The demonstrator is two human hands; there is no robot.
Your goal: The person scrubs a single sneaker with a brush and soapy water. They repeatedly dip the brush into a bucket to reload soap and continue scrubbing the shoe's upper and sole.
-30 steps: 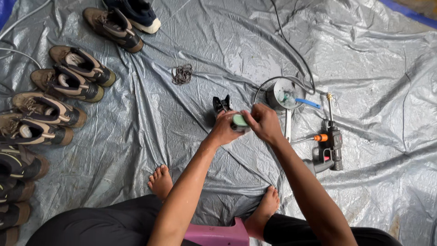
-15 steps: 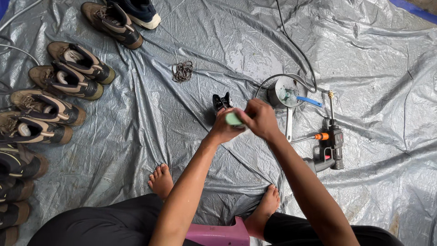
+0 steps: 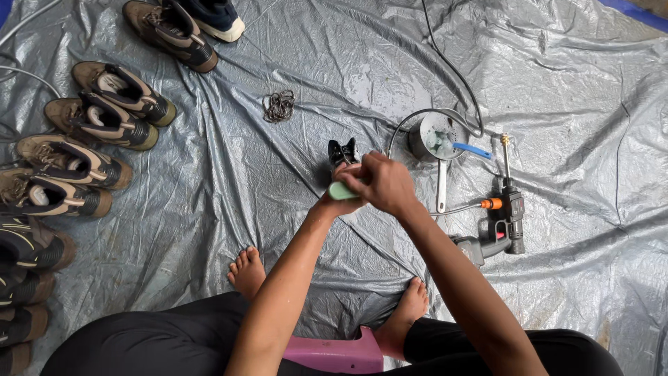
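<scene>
Between the two hands, above the middle of the grey tarpaulin (image 3: 209, 209), sits a small pale-green object (image 3: 341, 191) with a rounded end (what it is cannot be made out, most of it being covered). The left hand (image 3: 339, 202) is curled under it from below, and the right hand (image 3: 384, 182) is closed over it from above, knuckles up, fingers wrapped round; both forearms reach forward from the seated body and meet there. Just beyond the fingers a black shoe (image 3: 343, 152) shows, half hidden, so whether either hand touches it cannot be told. To the right lie a round metal pan (image 3: 433, 139) holding a blue-handled brush (image 3: 472, 150), and near it a black cordless spray gun (image 3: 502, 221) with an orange collar. A tangle of dark laces (image 3: 279, 105) rests farther up. Brown boots (image 3: 90, 146) line the left edge, the lowest cut off. Bare feet (image 3: 247, 270) flank a pink stool (image 3: 334, 354).
</scene>
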